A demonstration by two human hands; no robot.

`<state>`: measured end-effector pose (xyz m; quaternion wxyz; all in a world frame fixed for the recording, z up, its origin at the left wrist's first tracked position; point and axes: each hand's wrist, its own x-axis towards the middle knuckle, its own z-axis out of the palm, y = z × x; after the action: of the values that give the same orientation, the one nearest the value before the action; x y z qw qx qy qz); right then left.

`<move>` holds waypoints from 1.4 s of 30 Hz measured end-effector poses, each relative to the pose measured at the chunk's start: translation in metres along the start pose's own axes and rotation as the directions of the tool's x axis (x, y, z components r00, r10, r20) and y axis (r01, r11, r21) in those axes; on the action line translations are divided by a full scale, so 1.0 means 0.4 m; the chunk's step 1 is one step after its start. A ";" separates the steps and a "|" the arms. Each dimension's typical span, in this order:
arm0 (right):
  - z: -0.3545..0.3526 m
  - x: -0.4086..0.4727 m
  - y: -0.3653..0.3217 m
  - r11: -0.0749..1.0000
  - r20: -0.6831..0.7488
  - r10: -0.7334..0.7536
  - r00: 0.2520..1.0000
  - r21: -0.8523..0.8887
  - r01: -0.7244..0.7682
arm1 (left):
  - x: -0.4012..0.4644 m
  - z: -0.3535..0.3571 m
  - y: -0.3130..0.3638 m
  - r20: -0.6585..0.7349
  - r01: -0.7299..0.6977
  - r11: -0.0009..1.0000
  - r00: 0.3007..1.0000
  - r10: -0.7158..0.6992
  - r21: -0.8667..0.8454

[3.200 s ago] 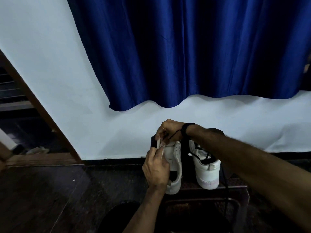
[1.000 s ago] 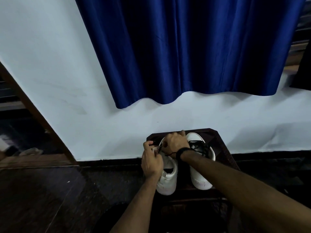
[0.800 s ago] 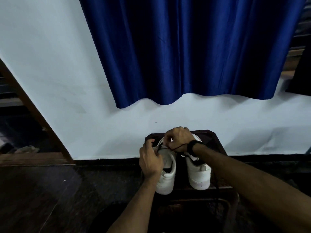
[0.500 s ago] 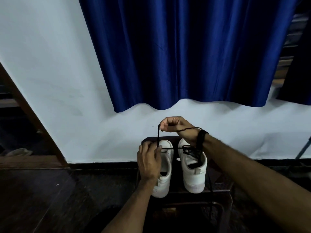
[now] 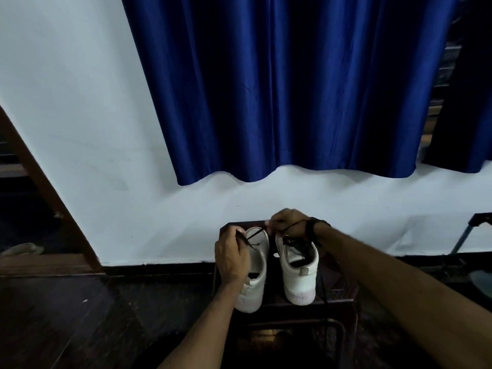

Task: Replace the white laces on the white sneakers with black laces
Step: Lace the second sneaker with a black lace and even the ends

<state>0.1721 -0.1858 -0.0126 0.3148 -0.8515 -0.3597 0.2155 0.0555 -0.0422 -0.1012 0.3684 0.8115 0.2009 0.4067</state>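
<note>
Two white leather sneakers stand side by side, toes to the far side, on a small dark wooden bench [image 5: 340, 294] against the pale blue wall [image 5: 80, 102]. The left hand [image 5: 231, 254] lies over the left white sneaker [image 5: 257, 265], its grip pinching a thin black lace [image 5: 253, 237]. The right hand [image 5: 288, 222], above the toe of the right white sneaker [image 5: 299, 278], is clenched around the same lace, which runs tight between both hands. A dark blue satin curtain [image 5: 279, 89] hangs above. The floor [image 5: 66, 315] is dark stone, and a brown wooden door frame [image 5: 40, 171] stands far left.
</note>
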 end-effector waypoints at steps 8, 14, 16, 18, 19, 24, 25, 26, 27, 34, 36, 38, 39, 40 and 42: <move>-0.074 -0.045 -0.072 0.905 -0.012 0.034 0.999 0.425 -0.025 | 0.082 -0.010 0.072 0.345 0.211 0.976 0.922 -0.179 -0.058; -0.202 -0.129 -0.075 0.773 -0.083 0.004 0.997 0.633 0.050 | 0.093 -0.032 -0.017 0.167 0.424 0.899 0.884 -0.437 0.106; -0.203 -0.130 -0.084 0.732 -0.103 -0.028 0.994 0.676 0.091 | 0.077 -0.029 0.002 0.156 0.308 0.937 0.930 -0.334 0.166; -0.186 -0.121 -0.099 0.704 -0.121 -0.069 0.990 0.697 0.134 | 0.059 -0.028 0.045 0.120 0.126 0.980 0.982 -0.145 0.156; -0.176 -0.116 -0.109 0.697 -0.125 -0.097 0.987 0.700 0.157 | 0.048 -0.033 0.072 0.105 0.054 0.987 0.992 -0.071 0.154; -0.136 -0.101 -0.162 0.838 -0.100 -0.127 0.987 0.522 0.161 | 0.000 -0.040 0.130 0.278 0.029 0.987 0.960 0.017 -0.160; -0.129 -0.103 -0.170 0.876 -0.075 -0.112 0.991 0.464 0.134 | -0.009 -0.051 0.146 0.286 0.029 0.977 0.958 0.034 -0.211; -0.121 -0.106 -0.179 0.901 -0.047 -0.104 0.993 0.419 0.115 | -0.010 -0.056 0.158 0.285 0.048 0.953 0.958 0.041 -0.299; -0.112 -0.109 -0.186 0.913 -0.024 -0.101 0.995 0.394 0.103 | -0.001 -0.066 0.184 0.303 0.107 0.914 0.953 0.018 -0.390; -0.127 -0.155 -0.163 0.844 -0.033 -0.053 0.998 0.532 0.063 | 0.103 -0.119 0.222 0.321 0.274 0.890 0.934 -0.155 -0.364; -0.149 -0.187 -0.121 0.826 -0.027 -0.042 0.999 0.561 0.050 | 0.123 -0.154 0.180 0.130 0.411 0.841 0.911 -0.391 -0.352; -0.165 -0.214 -0.085 0.785 -0.029 -0.041 0.999 0.618 0.050 | 0.129 -0.179 0.145 -0.011 0.598 0.791 0.797 -0.604 -0.129; -0.168 -0.219 -0.075 0.751 -0.039 -0.041 0.998 0.658 0.056 | 0.115 -0.182 0.145 -0.081 0.628 0.776 0.778 -0.624 0.055; -0.168 -0.219 -0.071 0.703 -0.054 -0.038 0.998 0.709 0.065 | 0.095 -0.179 0.155 -0.162 0.596 0.790 0.802 -0.575 0.144; -0.158 -0.208 -0.085 0.586 -0.106 -0.020 0.994 0.805 0.097 | 0.045 -0.159 0.203 -0.244 0.312 0.948 0.925 -0.290 0.059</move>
<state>0.1397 -0.2536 0.0673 0.6889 -0.6118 -0.2367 0.3082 0.0171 -0.0558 -0.0050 0.3606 0.7347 0.3843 0.4272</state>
